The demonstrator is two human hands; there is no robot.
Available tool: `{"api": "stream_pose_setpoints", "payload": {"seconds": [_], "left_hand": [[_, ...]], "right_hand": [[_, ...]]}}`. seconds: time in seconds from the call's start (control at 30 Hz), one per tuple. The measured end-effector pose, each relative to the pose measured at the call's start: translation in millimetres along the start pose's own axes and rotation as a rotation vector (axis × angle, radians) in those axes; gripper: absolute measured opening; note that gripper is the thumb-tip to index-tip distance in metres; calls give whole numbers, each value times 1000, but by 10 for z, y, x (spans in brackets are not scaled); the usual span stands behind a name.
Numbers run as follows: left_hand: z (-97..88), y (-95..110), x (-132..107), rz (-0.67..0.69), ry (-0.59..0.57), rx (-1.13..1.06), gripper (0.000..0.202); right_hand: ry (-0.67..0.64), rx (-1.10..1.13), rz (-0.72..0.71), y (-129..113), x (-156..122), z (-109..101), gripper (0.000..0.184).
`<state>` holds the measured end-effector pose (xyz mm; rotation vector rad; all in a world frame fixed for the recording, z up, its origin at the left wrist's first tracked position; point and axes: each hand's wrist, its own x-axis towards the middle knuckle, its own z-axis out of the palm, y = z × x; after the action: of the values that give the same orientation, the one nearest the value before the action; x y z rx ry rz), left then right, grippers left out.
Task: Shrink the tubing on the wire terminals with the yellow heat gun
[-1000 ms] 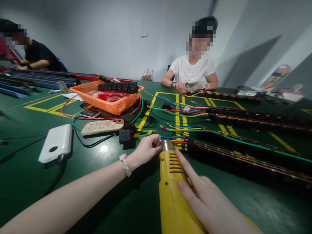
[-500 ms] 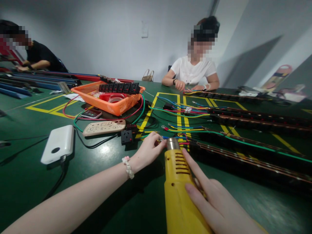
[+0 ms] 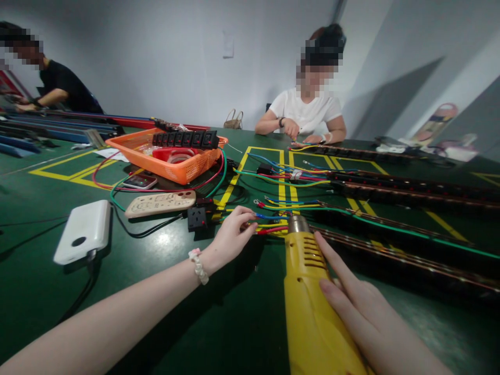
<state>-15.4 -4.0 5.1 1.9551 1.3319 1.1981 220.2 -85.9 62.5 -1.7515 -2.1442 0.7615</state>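
Note:
My right hand (image 3: 357, 307) is wrapped round a yellow heat gun (image 3: 308, 297), its index finger stretched along the side. The metal nozzle points away from me, beside or over the blue wire (image 3: 269, 216) and the red wire (image 3: 278, 229); the exact gap between nozzle and wires cannot be judged. To the left of the nozzle, my left hand (image 3: 230, 237) pinches the wire ends between thumb and fingers. Its fingers hide the tips. These wires run right to a long dark strip (image 3: 375, 255) with copper-coloured rails.
A black socket (image 3: 197, 219), a beige patterned case (image 3: 160, 204) and a white power bank (image 3: 84, 232) lie left. Behind them stands an orange basket (image 3: 187, 172) holding black socket modules. More wired strips (image 3: 390, 192) lie right. Two people work across the table.
The heat gun has shifted right, away from my left fingers, uncovering more of the blue and red wires. My left hand keeps its pinch and sits slightly farther left; the view has shifted a little.

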Motion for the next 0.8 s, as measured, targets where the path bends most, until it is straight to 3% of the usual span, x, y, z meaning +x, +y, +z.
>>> {"api": "stream_pose_setpoints", "payload": {"seconds": [0.23, 0.4, 0.53, 0.8], "left_hand": [[-25, 16, 21, -98, 41, -118, 16], [-36, 25, 34, -116, 49, -99, 28], [-30, 34, 31, -164, 69, -96, 26], [-17, 5, 36, -142, 61, -131, 22]], "right_hand": [[-8, 22, -47, -22, 42, 27, 68], [-22, 34, -58, -35, 68, 63, 69], [-31, 41, -53, -56, 77, 96, 69], [-71, 47, -146, -330, 168, 218, 64]]}}
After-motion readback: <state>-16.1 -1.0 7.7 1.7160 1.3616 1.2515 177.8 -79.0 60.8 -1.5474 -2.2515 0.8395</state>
